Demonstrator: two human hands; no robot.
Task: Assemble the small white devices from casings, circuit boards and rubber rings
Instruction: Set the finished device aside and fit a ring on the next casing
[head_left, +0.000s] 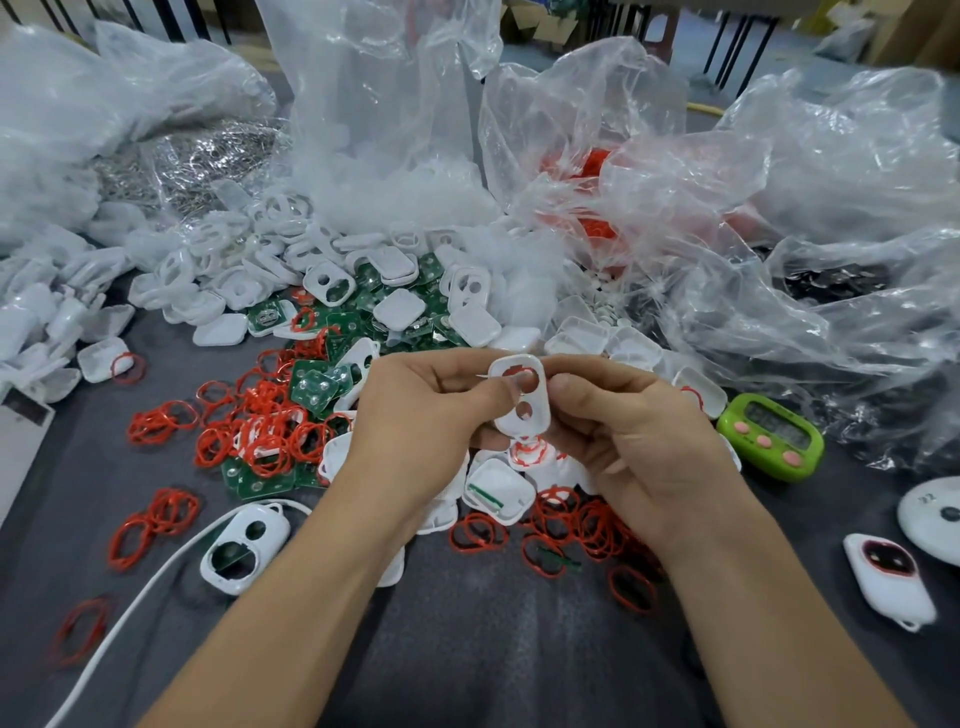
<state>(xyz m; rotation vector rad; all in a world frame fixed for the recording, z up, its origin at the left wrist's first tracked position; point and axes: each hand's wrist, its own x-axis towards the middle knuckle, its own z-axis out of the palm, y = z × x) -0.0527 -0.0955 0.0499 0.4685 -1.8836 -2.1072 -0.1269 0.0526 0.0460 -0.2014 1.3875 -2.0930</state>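
Note:
My left hand (426, 415) and my right hand (623, 431) both grip a small white casing (522, 397) with two round holes, held upright between them over the table's middle. A red rubber ring shows inside the casing's upper part. Below the hands lies a white casing half (498, 491) with a green part in it. Red rubber rings (270, 431) lie scattered on the grey cloth, and green circuit boards (322, 384) lie among them. A heap of white casings (291, 270) sits further back.
A two-hole white casing (244, 545) lies at the front left beside a white cable (130, 603). A green timer (771, 436) sits to the right, with a finished white device (888, 579) and a round white disc (935, 519) nearer. Crumpled plastic bags (727, 208) of parts fill the back.

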